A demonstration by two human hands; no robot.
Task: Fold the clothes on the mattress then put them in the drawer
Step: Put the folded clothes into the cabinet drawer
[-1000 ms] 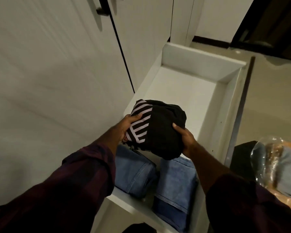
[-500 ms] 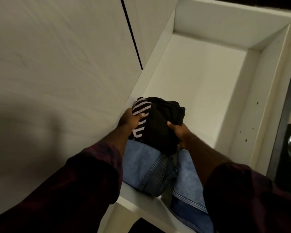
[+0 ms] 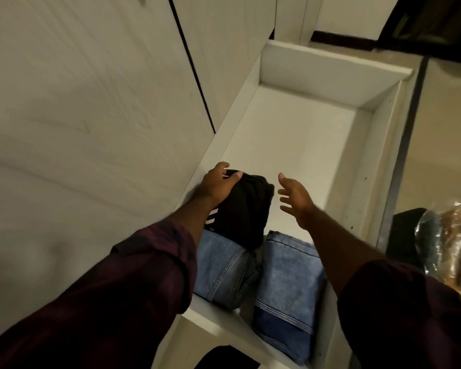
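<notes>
The folded black garment lies inside the open white drawer, against its left wall. Its near edge sits on top of one of two folded pairs of jeans. The print showing on it is a few white stripes, which peek out by the left wrist.

The left hand is on the garment's far left corner, its fingers curled over the top edge of the cloth and its thumb raised beside the drawer wall. The right hand hangs just to the right of the garment without touching it. Its palm faces the cloth, its fingers are spread and relaxed, and it holds nothing.

The left jeans and the right jeans lie side by side at the near end of the drawer. Both arms wear dark red sleeves pushed up the forearms.

Pale wood-grain cupboard doors stand to the left of the drawer. At the right edge of the view is a crinkled clear plastic bag with something orange-brown inside, too blurred to make out.
</notes>
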